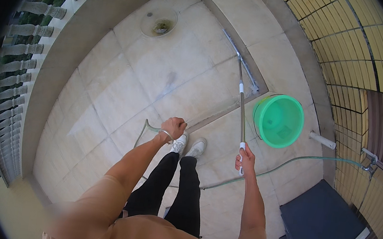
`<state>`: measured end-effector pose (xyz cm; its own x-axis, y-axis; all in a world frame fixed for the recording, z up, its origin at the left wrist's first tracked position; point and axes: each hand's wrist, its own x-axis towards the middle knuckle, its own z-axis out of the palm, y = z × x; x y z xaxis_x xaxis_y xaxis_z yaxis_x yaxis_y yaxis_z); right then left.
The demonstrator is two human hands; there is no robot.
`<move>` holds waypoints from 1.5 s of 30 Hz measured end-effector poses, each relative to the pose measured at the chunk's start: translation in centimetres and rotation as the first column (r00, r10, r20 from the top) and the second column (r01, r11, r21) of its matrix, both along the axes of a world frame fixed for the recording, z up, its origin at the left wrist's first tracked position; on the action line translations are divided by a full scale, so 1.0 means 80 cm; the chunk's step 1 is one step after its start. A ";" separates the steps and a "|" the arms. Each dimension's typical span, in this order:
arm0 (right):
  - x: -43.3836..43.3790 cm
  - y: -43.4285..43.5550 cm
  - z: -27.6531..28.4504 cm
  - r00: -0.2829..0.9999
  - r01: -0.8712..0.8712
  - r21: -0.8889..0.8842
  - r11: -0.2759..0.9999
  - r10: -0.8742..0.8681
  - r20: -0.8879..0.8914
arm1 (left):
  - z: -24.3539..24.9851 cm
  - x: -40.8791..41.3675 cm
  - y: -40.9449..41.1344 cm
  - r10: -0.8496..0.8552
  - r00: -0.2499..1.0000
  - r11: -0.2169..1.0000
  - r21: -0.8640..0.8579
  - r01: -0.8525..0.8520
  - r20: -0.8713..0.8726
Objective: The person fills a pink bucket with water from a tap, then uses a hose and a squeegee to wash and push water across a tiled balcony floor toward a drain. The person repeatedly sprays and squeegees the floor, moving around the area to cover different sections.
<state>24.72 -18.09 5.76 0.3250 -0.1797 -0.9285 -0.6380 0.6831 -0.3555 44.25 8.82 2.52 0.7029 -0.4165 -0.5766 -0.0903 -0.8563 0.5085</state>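
My right hand [246, 159] grips the white end of a metal pole [242, 120]. This pole leads to a long, narrow blue-grey head [233, 44], a floor squeegee or flat mop, lying along the raised tile edge. My left hand [174, 127], with a bangle at its wrist, is curled above my white shoes. A green hose [145, 128] rises from the floor to the left hand, which seems closed around it; the hose's end is hard to make out. To the right of the pole stands a green plastic bucket [299, 124] with a little water inside.
A round, clear basin [145, 27] with green-brown matter sits on the tiled floor [122, 101]. The hose runs behind my legs to a wall tap [370, 168]. A white pipe [323, 140] juts from the wall. Dark cabinet [321, 219] at lower right; balustrade [28, 30] at left.
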 end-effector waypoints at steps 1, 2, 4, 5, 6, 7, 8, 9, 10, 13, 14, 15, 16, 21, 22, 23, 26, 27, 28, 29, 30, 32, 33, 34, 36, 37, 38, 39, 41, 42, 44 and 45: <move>0.014 -0.002 -0.012 0.996 0.067 0.089 0.994 -0.073 0.058 | -0.004 -0.002 0.001 0.016 1.000 1.000 -0.025 -0.016 -0.004; 0.029 -0.006 -0.022 0.995 0.067 0.116 0.991 -0.075 0.067 | -0.008 0.000 0.003 0.026 1.000 1.000 -0.017 -0.026 -0.009; 0.048 -0.016 -0.031 0.988 0.062 0.194 0.979 -0.087 0.126 | -0.010 -0.003 0.008 0.034 0.999 0.999 0.022 -0.034 -0.010; 0.048 -0.021 -0.027 0.992 0.047 0.137 0.989 -0.063 0.112 | -0.010 -0.003 0.010 0.045 0.999 0.999 -0.010 -0.045 -0.025; 0.048 -0.028 -0.021 0.992 0.018 0.104 0.994 -0.031 0.120 | -0.008 -0.001 0.011 0.053 0.998 0.998 -0.025 -0.054 -0.026; 0.045 -0.033 -0.015 0.984 -0.005 0.071 0.997 -0.008 0.178 | -0.005 0.001 0.012 0.058 0.998 0.998 -0.016 -0.058 -0.028; 0.030 -0.030 -0.003 0.988 -0.034 0.022 0.999 0.031 0.149 | -0.004 0.003 0.013 0.050 0.999 0.998 -0.043 -0.051 -0.021; 0.012 -0.022 0.011 0.997 -0.049 -0.007 0.999 0.049 0.064 | -0.003 0.006 0.011 0.045 0.999 0.998 -0.050 -0.045 -0.012; -0.010 -0.011 0.024 0.997 -0.065 -0.033 0.997 0.066 0.039 | -0.003 0.005 0.008 0.043 0.999 0.998 -0.038 -0.043 -0.007; -0.031 0.005 0.024 0.998 -0.062 -0.036 0.997 0.062 -0.015 | -0.013 0.003 -0.005 0.045 0.999 0.998 -0.030 -0.046 -0.024; -0.032 0.008 0.019 0.994 -0.049 -0.051 0.998 0.044 -0.097 | -0.020 0.001 -0.010 0.035 0.999 0.999 -0.032 -0.036 -0.035; -0.025 0.008 0.009 1.000 -0.020 0.016 1.000 0.020 -0.011 | -0.027 0.001 -0.016 0.021 0.999 1.000 -0.007 -0.022 -0.046; -0.011 0.007 -0.006 1.000 0.015 0.055 0.998 -0.015 0.007 | -0.033 -0.001 -0.021 0.007 0.998 0.999 0.035 -0.005 -0.057; 0.038 -0.020 -0.019 0.995 0.046 0.092 0.995 -0.054 0.089 | -0.041 -0.001 -0.029 0.038 0.996 0.997 0.077 -0.032 -0.075; 0.029 -0.014 -0.005 0.994 0.051 0.102 0.993 -0.060 0.093 | -0.038 0.001 -0.028 0.033 0.998 0.997 0.075 -0.028 -0.062; 0.014 -0.005 0.014 0.994 0.053 0.107 0.993 -0.063 0.092 | -0.035 0.003 -0.027 0.034 0.998 0.996 0.086 -0.029 -0.053; -0.033 0.046 0.050 0.998 0.069 0.058 0.996 -0.070 0.006 | -0.028 0.006 -0.024 0.053 0.996 0.996 0.069 -0.048 -0.067; -0.042 0.051 0.050 0.997 0.063 0.054 0.997 -0.061 -0.041 | -0.029 0.006 -0.025 0.054 0.997 0.998 0.016 -0.054 -0.050; -0.045 0.048 0.043 0.998 0.042 0.014 0.999 -0.042 -0.039 | -0.030 0.005 -0.025 0.062 0.998 0.998 -0.008 -0.063 -0.023; -0.043 0.041 0.030 0.998 0.022 -0.009 1.000 -0.022 -0.052 | -0.032 0.005 -0.025 0.065 0.998 0.998 0.003 -0.065 -0.006; -0.038 0.031 0.015 0.997 0.011 -0.033 0.999 -0.013 -0.070 | -0.035 0.006 -0.025 0.071 0.997 0.997 -0.040 -0.071 0.003; -0.024 -0.005 -0.009 0.996 -0.039 -0.080 0.996 0.032 -0.080 | -0.039 0.005 -0.024 0.088 0.996 0.995 -0.039 -0.088 0.003; -0.016 -0.017 -0.017 0.994 -0.068 -0.128 0.989 0.056 -0.094 | -0.039 0.004 -0.022 0.082 0.997 0.996 -0.026 -0.083 -0.011; -0.013 -0.022 -0.018 0.997 -0.059 -0.092 0.994 0.053 -0.059 | -0.038 0.003 -0.020 0.077 0.997 0.997 -0.011 -0.078 -0.014; -0.013 -0.026 -0.009 0.998 -0.021 -0.066 0.998 0.025 0.062 | -0.034 0.003 -0.021 0.065 0.998 0.998 0.002 -0.065 -0.013; -0.018 -0.019 0.001 1.000 -0.002 -0.048 0.999 0.002 0.011 | -0.031 0.003 -0.023 0.060 0.998 0.998 -0.006 -0.060 -0.011; -0.034 0.000 0.018 1.000 0.027 -0.028 0.999 -0.027 0.008 | -0.028 0.002 -0.024 0.059 0.998 0.998 -0.002 -0.059 -0.004; -0.049 0.016 0.032 0.997 0.066 0.008 0.998 -0.066 0.030 | -0.025 0.001 -0.027 0.058 0.998 0.998 0.033 -0.057 -0.011; -0.069 0.041 0.044 0.997 0.082 0.034 0.996 -0.081 -0.019 | -0.025 0.001 -0.033 0.048 0.997 0.999 0.028 -0.046 -0.056; -0.073 0.046 0.040 0.992 0.097 0.050 0.994 -0.092 -0.087 | -0.027 -0.001 -0.035 0.051 0.998 0.999 0.008 -0.051 -0.027; -0.064 0.034 0.012 0.997 0.066 0.031 0.997 -0.065 -0.029 | -0.034 -0.004 -0.038 0.053 0.999 0.998 -0.024 -0.053 -0.002; -0.056 0.027 -0.006 0.996 0.062 0.028 0.998 -0.060 -0.071 | -0.040 -0.003 -0.037 0.045 0.999 0.998 -0.035 -0.045 -0.005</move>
